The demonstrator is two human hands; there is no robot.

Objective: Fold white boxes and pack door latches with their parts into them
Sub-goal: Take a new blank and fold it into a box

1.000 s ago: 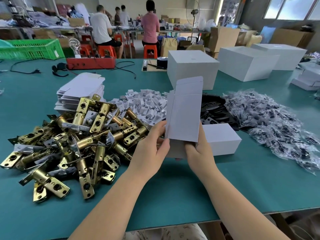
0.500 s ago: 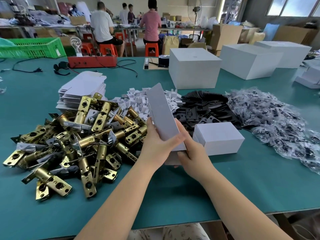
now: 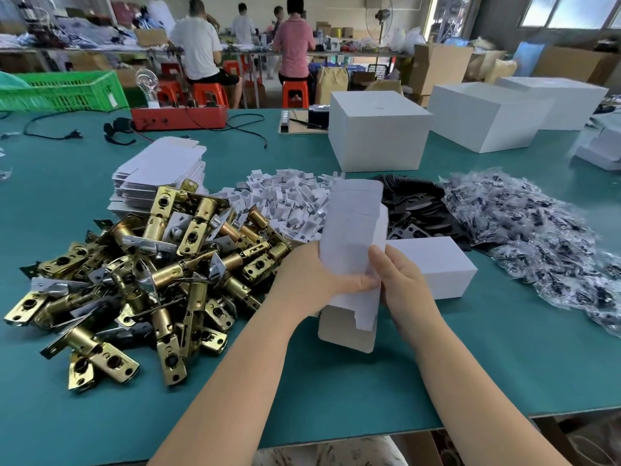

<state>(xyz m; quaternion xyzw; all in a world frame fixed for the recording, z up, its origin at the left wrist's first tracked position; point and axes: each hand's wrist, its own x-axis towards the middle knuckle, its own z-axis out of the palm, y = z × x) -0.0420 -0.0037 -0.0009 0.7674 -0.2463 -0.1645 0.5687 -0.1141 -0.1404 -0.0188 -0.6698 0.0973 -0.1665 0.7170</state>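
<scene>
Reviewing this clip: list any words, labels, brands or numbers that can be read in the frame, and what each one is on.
None can be read.
Big white box: a faint mark on its top, too small to read.
Green crate: a small tag, blurred.
The white box blank held by the left hand and right hand: shows no print.

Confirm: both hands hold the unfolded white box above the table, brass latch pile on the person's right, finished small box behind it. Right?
Not quite. In the head view the brass latch pile lies on the person's left. The rest holds: left hand and right hand hold the unfolded white box, finished small box behind.
</scene>
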